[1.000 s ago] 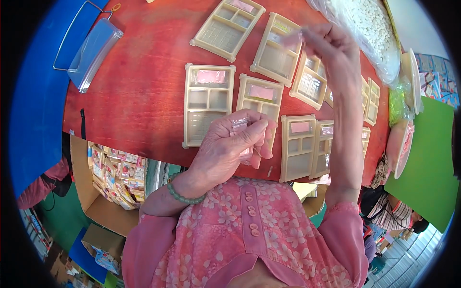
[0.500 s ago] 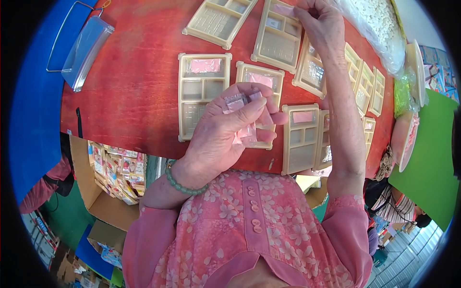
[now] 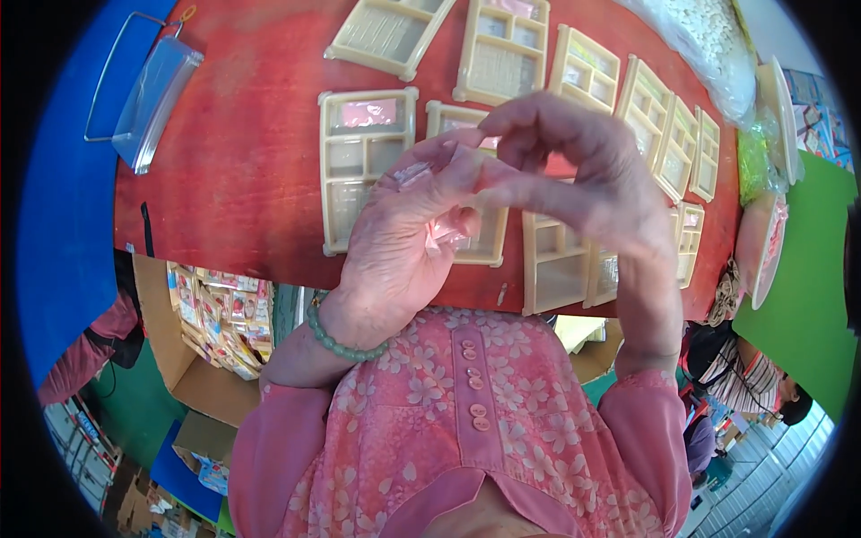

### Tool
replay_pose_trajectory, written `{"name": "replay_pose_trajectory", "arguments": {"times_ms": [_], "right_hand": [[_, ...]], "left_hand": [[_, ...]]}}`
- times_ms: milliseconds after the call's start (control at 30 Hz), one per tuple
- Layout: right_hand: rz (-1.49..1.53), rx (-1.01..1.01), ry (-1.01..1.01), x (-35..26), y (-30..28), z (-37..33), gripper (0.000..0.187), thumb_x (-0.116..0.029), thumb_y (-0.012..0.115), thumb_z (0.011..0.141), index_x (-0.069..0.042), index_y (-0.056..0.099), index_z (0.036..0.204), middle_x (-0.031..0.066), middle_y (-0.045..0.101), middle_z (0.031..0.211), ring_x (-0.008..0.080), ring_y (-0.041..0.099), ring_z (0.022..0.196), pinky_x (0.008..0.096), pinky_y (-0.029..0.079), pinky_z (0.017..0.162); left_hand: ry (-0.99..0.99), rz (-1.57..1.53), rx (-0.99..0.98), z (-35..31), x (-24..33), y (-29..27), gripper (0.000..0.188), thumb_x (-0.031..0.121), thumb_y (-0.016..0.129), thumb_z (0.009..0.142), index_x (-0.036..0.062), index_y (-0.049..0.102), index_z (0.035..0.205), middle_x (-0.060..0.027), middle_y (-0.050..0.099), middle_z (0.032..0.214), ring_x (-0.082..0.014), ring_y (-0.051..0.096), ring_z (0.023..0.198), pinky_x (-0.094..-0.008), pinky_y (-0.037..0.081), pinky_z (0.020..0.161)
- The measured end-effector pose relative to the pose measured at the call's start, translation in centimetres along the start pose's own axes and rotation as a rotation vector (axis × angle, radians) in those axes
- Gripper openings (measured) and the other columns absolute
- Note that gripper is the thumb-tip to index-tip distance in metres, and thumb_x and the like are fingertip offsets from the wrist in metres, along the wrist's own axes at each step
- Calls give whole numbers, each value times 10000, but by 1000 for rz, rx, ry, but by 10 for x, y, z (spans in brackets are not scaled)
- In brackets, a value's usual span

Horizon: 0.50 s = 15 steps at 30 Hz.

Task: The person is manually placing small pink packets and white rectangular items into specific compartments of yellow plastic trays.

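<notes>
Nearest, bottom of frame: I'm looking straight down a pink flowered blouse (image 3: pixel 466 430) with a row of buttons, both sleeves coming up from the lower edge.
Left wrist: green bead bracelet (image 3: pixel 345 343) just above the cuff, a bit left of center.
Left hand (image 3: pixel 404 242): curled shut around some small pink clear-wrapped packets (image 3: pixel 441 231), which peek out between palm and fingers at dead center of the frame. One more packet (image 3: pixel 414 172) sits pinched up at the fingertips.
Right hand (image 3: pixel 583 179): right of center, fingers bent over and meeting the left fingertips. Thumb and forefinger look closed on that top packet too, but I honestly can't tell how much of it this hand has.
Under the hands: red table (image 3: pixel 233 170) running across the upper half.
Trays: cream plastic compartment trays (image 3: pixel 363 166) laid out in rows from center to upper right. The one just left of the hands has a pink packet in its top slot. Several others are partly hidden by the hands.
Upper left: clear plastic box with a wire handle (image 3: pixel 152 90), sitting where the red top meets a blue surface (image 3: pixel 63 197).
Upper right: a bag of small white pieces (image 3: pixel 708 36), and past it a green surface (image 3: pixel 807 269).
Lower left, under the table edge: open cardboard carton (image 3: pixel 211 309) of colorful printed packs.
</notes>
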State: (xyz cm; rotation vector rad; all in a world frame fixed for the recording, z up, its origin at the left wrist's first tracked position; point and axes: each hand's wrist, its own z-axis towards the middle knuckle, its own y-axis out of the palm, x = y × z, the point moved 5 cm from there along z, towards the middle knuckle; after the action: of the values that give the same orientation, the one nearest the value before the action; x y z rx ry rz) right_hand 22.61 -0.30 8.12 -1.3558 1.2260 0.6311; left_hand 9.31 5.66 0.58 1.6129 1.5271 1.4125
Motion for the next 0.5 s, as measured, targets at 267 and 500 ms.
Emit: {"name": "replay_pose_trajectory", "arguments": {"times_ms": [267, 500], "right_hand": [[152, 338, -51, 40, -57, -6, 90, -12, 670, 906, -21, 727, 975, 41, 728, 881, 77, 629, 809, 230, 494, 712], [-118, 553, 0, 103, -136, 19, 119, -67, 647, 933, 1, 688, 1022, -49, 652, 846, 31, 563, 801, 215, 446, 724]], "left_hand": [[-16, -65, 31, -1, -9, 15, 330, 171, 609, 977, 22, 574, 1269, -61, 637, 1129, -133, 622, 991, -241, 505, 709], [-87, -35, -7, 8, -20, 31, 474, 110, 522, 978, -40, 416, 1416, -191, 502, 1373, -309, 485, 1323, -374, 446, 1088]]}}
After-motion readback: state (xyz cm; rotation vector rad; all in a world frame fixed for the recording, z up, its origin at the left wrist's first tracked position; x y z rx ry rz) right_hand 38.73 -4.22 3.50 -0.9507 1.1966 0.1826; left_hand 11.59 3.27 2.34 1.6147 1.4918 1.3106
